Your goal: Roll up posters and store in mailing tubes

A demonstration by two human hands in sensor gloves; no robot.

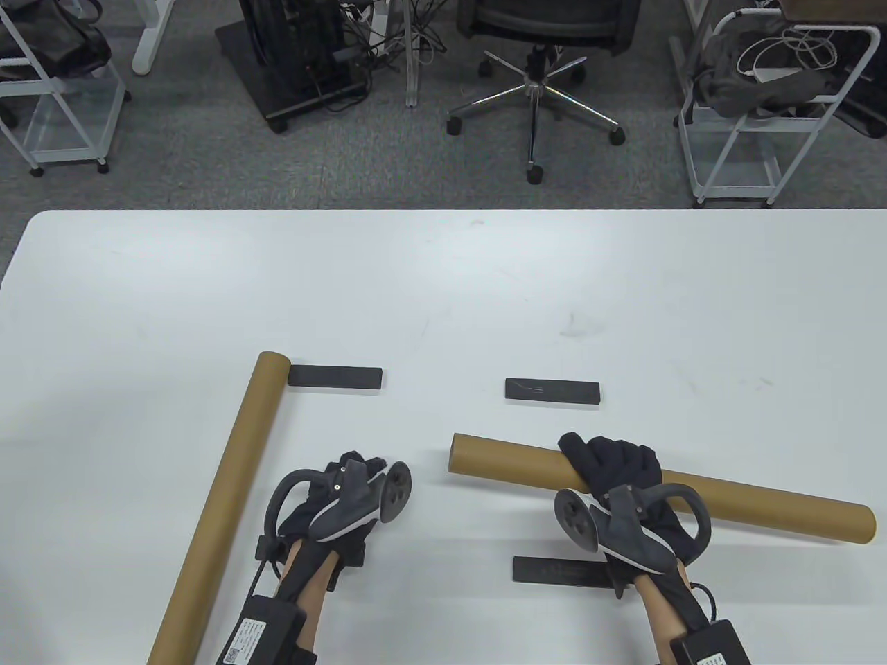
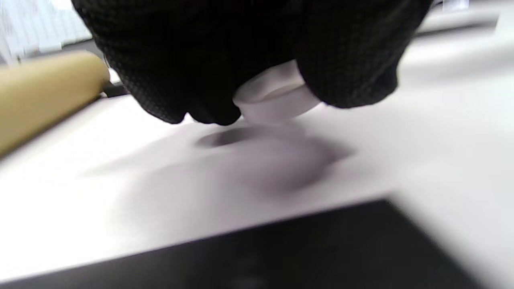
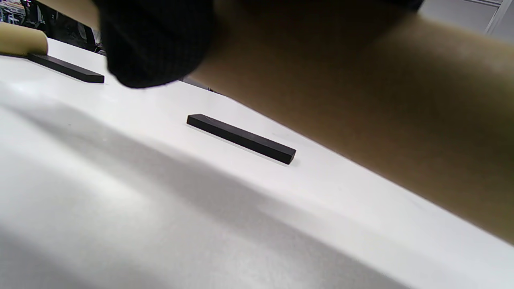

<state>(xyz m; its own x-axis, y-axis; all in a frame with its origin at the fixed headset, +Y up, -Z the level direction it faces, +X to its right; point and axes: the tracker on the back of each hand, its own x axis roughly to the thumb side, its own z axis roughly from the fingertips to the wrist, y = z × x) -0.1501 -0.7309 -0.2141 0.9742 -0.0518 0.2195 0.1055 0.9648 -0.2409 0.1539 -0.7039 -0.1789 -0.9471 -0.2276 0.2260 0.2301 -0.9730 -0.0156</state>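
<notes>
Your right hand (image 1: 613, 464) wraps its fingers over the nearer mailing tube (image 1: 762, 504), lying crosswise under your palm, with one black bar (image 1: 552, 391) just beyond it and another (image 1: 558, 570) just beside your wrist. Your left hand (image 1: 346, 485) pinches a white end cap (image 2: 277, 98) just above the table (image 1: 443, 291). The second tube (image 1: 229, 492) lies left of it, a third bar (image 1: 335, 377) touching its far end.

Bright, even light; left wrist view blurred, soft shadows.
</notes>
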